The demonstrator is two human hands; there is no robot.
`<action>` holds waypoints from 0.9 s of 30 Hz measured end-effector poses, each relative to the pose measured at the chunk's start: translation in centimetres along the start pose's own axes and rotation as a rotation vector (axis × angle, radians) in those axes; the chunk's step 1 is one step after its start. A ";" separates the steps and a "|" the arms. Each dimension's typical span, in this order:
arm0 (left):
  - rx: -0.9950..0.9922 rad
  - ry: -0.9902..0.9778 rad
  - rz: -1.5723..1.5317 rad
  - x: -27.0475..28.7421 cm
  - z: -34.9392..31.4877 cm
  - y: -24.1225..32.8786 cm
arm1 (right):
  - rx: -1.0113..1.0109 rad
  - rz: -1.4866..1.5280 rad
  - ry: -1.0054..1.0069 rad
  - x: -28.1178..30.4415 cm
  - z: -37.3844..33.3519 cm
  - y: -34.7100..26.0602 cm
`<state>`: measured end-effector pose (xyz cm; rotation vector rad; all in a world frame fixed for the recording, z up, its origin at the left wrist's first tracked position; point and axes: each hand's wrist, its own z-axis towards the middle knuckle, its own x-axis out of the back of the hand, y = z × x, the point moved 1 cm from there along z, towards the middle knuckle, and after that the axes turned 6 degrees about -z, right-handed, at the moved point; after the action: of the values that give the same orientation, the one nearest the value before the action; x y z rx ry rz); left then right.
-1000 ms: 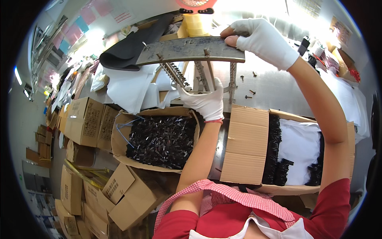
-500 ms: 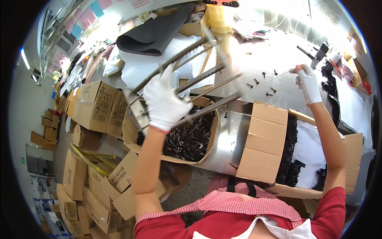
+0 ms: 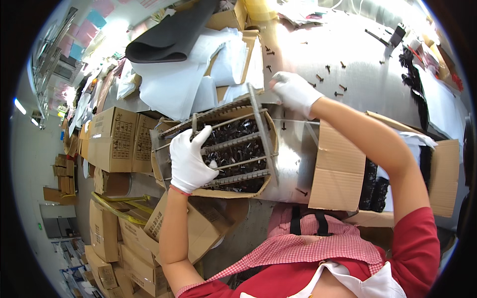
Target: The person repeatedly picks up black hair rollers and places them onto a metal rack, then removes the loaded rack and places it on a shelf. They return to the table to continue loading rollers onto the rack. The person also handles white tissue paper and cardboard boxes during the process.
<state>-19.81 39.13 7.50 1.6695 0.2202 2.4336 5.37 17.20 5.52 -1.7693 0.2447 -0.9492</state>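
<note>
My left hand [image 3: 191, 161], in a white glove, is closed around the bars of a metal rack [image 3: 263, 134] with several notched crossbars. The rack lies tilted over an open cardboard box [image 3: 233, 194] full of small dark parts [image 3: 251, 186], which show between the bars. My right hand [image 3: 297, 93], gloved too, is held beyond the rack's far right corner, over the metal tabletop [image 3: 343, 59]. Its fingers are curled together, and what they hold, if anything, cannot be made out.
Small dark screws [image 3: 320, 78] lie scattered on the tabletop. At the right stands an open carton [image 3: 338, 166] with black bristly strips and white sheets. White paper [image 3: 169, 87] and a folded black sheet [image 3: 166, 42] lie at the far left. Cartons [image 3: 112, 139] are piled left of me.
The rack has come down from a raised slant to lie over the box of parts. My right hand has moved left toward the rack; the thin rod it held no longer shows clearly.
</note>
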 end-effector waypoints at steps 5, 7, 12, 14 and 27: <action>0.065 -0.121 -0.067 -1.1 -2.1 -3.4 | -0.346 0.464 0.618 12.4 -0.9 13.8; 0.076 -0.189 -0.102 -1.2 -1.9 -3.9 | -0.339 0.657 0.980 20.0 -3.9 18.9; -0.023 -0.189 -0.144 0.6 1.5 -0.6 | -0.132 0.826 1.325 40.6 -21.4 24.1; -0.030 -0.154 -0.271 1.0 3.3 2.3 | 0.057 0.635 1.561 47.2 -31.8 24.2; -0.275 -0.369 -0.426 -4.6 12.4 25.3 | -0.388 0.571 1.795 47.4 -60.1 37.3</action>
<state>-8.30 13.68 13.41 1.6992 0.1585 1.7325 4.83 -67.90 3.14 -0.5108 1.9892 -1.8142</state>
